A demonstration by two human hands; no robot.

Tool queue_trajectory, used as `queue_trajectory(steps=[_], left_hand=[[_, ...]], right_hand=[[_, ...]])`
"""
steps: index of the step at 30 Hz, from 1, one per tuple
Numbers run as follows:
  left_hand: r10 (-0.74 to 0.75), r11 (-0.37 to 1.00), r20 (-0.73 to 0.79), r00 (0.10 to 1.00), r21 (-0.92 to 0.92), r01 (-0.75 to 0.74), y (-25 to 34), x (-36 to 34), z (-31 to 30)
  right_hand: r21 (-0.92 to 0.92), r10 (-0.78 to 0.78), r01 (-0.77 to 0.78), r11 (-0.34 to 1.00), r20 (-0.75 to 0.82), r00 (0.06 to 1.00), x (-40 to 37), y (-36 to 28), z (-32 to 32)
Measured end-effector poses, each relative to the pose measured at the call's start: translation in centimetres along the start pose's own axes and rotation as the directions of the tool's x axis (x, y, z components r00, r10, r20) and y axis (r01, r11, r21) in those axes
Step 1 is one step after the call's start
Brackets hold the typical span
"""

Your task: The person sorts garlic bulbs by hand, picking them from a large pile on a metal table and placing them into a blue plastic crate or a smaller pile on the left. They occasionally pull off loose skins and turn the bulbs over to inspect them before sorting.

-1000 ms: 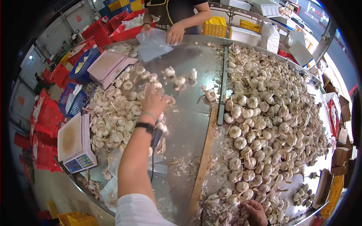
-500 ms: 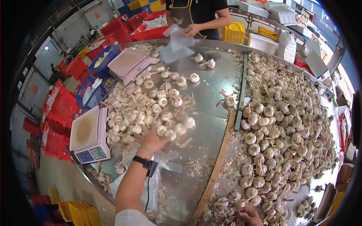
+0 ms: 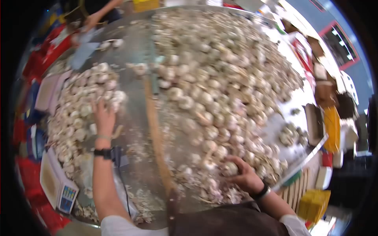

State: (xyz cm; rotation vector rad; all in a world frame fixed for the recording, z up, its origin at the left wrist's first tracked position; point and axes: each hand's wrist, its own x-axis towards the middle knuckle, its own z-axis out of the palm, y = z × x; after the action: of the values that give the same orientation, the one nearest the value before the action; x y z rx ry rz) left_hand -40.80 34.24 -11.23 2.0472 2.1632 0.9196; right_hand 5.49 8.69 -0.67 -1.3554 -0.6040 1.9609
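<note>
My left hand (image 3: pixel 104 118) lies against the near side of a pile of cleaner white garlic bulbs (image 3: pixel 78 114) on the metal table (image 3: pixel 134 114). Its fingers are stretched out and somewhat blurred, with no bulb visibly gripped. My right hand (image 3: pixel 248 177) curls its thumb and fingers around a single garlic bulb (image 3: pixel 229 168) at the near edge of the big heap of untrimmed garlic (image 3: pixel 220 90). Loose skins and stalks lie beneath that bulb.
A wooden strip (image 3: pixel 155 129) divides the two heaps. Two scales (image 3: pixel 55 181) stand along the left edge. A plastic bag (image 3: pixel 88 173) lies under my left forearm. Across the table, a co-worker's arm (image 3: pixel 103 11) reaches over thin plastic sheets (image 3: pixel 83 54). Yellow crates (image 3: pixel 314 204) stand at right.
My view has swung right, so everything sits further left. My right hand, earlier low at the frame's edge, now shows fully around a bulb. My left hand remains at the white pile.
</note>
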Motion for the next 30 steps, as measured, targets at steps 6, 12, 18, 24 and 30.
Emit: queue_trajectory(steps=[6, 12, 18, 24, 30], left_hand=[[0.280, 0.923, 0.207, 0.937, -0.326, -0.203, 14.7, -13.4, -1.6], [0.497, 0.840, 0.452, 0.740, -0.466, -0.279, 25.4, -24.2, -0.1], [0.473, 0.865, 0.551, 0.687, -0.144, -0.481, 27.9, -26.1, 1.3], [0.525, 0.807, 0.558, 0.643, -0.086, -0.585, 27.3, -25.8, 1.8], [0.479, 0.878, 0.465, 0.745, -0.275, -0.393, 27.4, -24.9, 0.9]], right_hand=[[-0.086, -0.335, 0.329, 0.940, -0.072, 0.939, -3.4, 1.8, -1.1], [-0.468, -0.553, 0.387, 0.794, -0.294, 0.780, -8.7, 4.3, -3.3], [-0.634, -0.649, 0.276, 0.722, -0.483, 0.587, -14.4, 8.1, -6.4], [-0.519, -0.517, 0.135, 0.844, -0.722, 0.459, -19.4, 15.1, -11.2], [-0.403, -0.308, -0.284, 0.870, -0.894, 0.326, -26.9, 23.8, -18.0]])
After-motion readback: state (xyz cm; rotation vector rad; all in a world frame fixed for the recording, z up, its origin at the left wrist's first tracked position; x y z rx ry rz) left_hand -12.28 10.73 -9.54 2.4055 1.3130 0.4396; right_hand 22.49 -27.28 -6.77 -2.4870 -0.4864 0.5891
